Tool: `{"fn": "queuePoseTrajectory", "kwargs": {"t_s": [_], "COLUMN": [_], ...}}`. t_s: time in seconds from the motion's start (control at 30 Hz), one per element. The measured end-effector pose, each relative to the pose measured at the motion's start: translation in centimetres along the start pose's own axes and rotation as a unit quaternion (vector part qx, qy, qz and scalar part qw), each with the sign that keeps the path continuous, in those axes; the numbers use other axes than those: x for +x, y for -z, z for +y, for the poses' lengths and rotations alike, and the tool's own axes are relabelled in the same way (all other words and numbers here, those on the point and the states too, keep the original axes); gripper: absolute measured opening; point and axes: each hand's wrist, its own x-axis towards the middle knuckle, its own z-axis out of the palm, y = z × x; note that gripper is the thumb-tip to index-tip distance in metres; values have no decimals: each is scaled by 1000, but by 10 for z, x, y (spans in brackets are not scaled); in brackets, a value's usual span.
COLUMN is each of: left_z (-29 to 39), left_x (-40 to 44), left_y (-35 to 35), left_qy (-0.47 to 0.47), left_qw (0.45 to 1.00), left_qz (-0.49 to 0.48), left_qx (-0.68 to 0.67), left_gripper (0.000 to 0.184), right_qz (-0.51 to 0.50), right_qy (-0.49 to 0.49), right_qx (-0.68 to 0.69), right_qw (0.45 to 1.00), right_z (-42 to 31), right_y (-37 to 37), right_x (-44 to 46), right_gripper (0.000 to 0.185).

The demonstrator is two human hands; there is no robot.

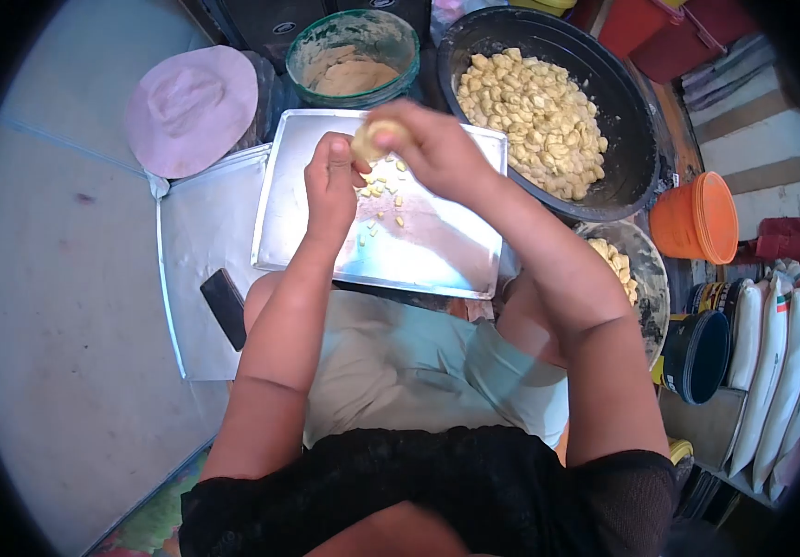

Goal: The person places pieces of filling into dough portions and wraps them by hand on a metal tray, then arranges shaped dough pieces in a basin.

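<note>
A pale yellow lump [368, 146], doughy in look, is between my hands above the metal tray [303, 241]. My right hand [437, 153] closes round it with the thumb pressed on its face; this hand is slightly blurred. Close beside the lump, my left hand [331, 190] has its fingers curled with the thumb up, and whatever is in its grip is hidden. Several small yellow pieces [380, 188] lie scattered on the tray under my hands. The tray rests across my lap and in front of it.
A black basin [641, 139] of yellow chunks [535, 121] stands back right, near a smaller container of chunks [612, 265]. Behind the tray is a green tub [354, 37] of brownish powder. A pink hat [191, 111], a dark phone [224, 308] and an orange bucket [694, 218] are around.
</note>
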Motion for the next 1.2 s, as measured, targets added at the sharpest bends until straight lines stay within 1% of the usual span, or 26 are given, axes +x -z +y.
{"fn": "queuePoseTrajectory", "kwargs": {"t_s": [0.03,0.07,0.1,0.17,0.27,0.33,0.37,0.4,0.47,0.53,0.6,0.63,0.67,0.7,0.73,0.8,0.87,0.93,0.97,1.0,1.03,1.07,1.1,1.13,1.17,1.2], "left_z": [-1,-1,-4,4,31,52,57,76,100,95,105,101,96,93,90,66,18,29,32,25,20,14,16,17,19,21], "left_x": [-1,-1,-4,-14,-29,-35,-35,-41,-54,-65,-80,-91,-100,-109,-119,-133,-143,-129,-123,-120,-117,-112,-108,-104,-103,-103], "left_y": [-5,-10,-12,-30,-72,-114,-136,-160,-208,-260,-304,-326,-346,-363,-377,-394,-401,-405,-405,-403,-404,-406,-407,-408,-408,-408], "left_qy": [-12,-26,-6,-3,-10,-33,-71,-106,-110,-154,-170,-184,-199,-194,-189,-165,-134,-53,-8,-19,-36,-58,-46,-35,-24,-13], "left_qw": [1000,1000,999,998,992,982,969,957,924,894,851,834,816,794,771,736,709,574,499,553,604,651,677,670,662,654], "left_qz": [-5,-10,-39,-60,-125,-183,-217,-237,-313,-365,-426,-437,-446,-466,-485,-519,-543,-683,-742,-712,-679,-645,-634,-639,-644,-650], "left_qx": [2,3,13,5,20,40,97,132,189,209,256,282,309,338,366,403,429,447,448,432,415,396,371,377,383,387], "left_gripper": [42,42,47,45,40,38,34,29,32,34,37,37,38,39,41,42,41,43,45,46,47,48,50,50,49,49], "right_qz": [104,181,259,392,372,236,222,213,159,111,106,121,142,109,173,190,335,425,565,685,682,649,606,561,557,593], "right_qy": [56,92,173,188,139,-70,-153,-230,-376,-439,-580,-565,-650,-661,-704,-780,-773,-761,-697,-612,-579,-582,-629,-672,-666,-611], "right_qx": [-42,-6,-101,-113,-225,-394,-413,-280,-48,-48,-17,-65,-46,-129,-35,-236,-152,-93,3,99,244,370,350,327,256,308], "right_qw": [992,979,945,894,890,886,870,907,912,890,807,814,745,732,688,547,517,482,442,383,375,321,339,356,424,424], "right_z": [-9,-20,-30,-24,30,68,96,111,139,162,168,253,223,232,227,213,210,206,218,232,230,228,231,236,244,255], "right_y": [15,37,66,115,179,199,204,212,226,228,216,196,185,167,150,101,63,34,26,19,26,27,29,33,35,37], "right_x": [0,0,1,-13,-63,-124,-163,-199,-286,-380,-463,-566,-582,-632,-664,-709,-739,-709,-707,-711,-720,-727,-721,-715,-706,-702], "right_gripper": [26,28,34,34,48,64,72,70,66,53,52,53,57,59,64,81,87,84,78,72,60,61,65,68,73,73]}}
